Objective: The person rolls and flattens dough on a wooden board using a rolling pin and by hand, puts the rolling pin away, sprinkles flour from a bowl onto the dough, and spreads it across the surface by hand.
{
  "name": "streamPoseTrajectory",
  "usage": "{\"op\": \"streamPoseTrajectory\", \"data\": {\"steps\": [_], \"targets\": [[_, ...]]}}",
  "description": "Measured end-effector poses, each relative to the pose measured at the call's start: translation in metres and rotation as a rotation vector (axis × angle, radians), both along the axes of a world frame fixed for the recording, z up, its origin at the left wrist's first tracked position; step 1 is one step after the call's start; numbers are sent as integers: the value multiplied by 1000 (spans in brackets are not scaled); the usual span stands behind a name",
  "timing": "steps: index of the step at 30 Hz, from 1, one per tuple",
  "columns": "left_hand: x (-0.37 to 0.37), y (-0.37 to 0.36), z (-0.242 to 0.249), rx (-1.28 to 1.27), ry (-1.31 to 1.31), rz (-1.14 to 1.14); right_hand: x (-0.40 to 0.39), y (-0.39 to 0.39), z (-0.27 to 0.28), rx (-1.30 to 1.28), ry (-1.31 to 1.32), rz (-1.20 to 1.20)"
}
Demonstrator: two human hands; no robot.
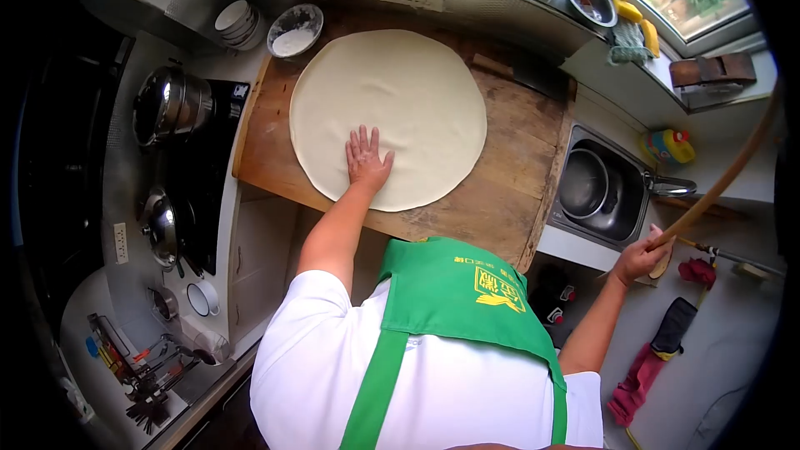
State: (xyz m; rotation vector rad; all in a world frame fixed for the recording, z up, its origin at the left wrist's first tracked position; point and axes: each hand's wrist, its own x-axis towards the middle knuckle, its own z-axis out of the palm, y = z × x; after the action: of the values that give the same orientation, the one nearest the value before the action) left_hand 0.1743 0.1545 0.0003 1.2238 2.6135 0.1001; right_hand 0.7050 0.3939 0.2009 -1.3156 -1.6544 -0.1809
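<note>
A wide, thin round sheet of dough lies on the wooden board, with a few faint creases and bumps on it. My left hand rests flat on the dough near its front edge, fingers spread and palm down. Off to the right, past the sink, my right hand is wrapped round the lower part of a long wooden rolling pin. The pin slants up and away to the right, clear of the dough, its top running out of view.
Behind the dough are a bowl of white flour and a dark-bladed knife. A sink with a metal pot stands right of the board. On the left is a stove with a pressure cooker; a plane-like wooden tool sits on the windowsill.
</note>
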Motion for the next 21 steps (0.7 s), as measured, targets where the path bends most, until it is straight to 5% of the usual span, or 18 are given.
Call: {"op": "streamPoseTrajectory", "data": {"steps": [4,8,16,21], "targets": [[-17,-35,0,39,7,-132,-78,-72,-26,-330,-37,132],[-77,-104,-12,45,46,-88,-154,-142,-72,-467,-128,537],[-97,-95,6,36,179,153,-123,-206,-128,-741,-166,386],[-100,-46,16,96,169,53,-97,-240,-161,-781,-108,225]]}}
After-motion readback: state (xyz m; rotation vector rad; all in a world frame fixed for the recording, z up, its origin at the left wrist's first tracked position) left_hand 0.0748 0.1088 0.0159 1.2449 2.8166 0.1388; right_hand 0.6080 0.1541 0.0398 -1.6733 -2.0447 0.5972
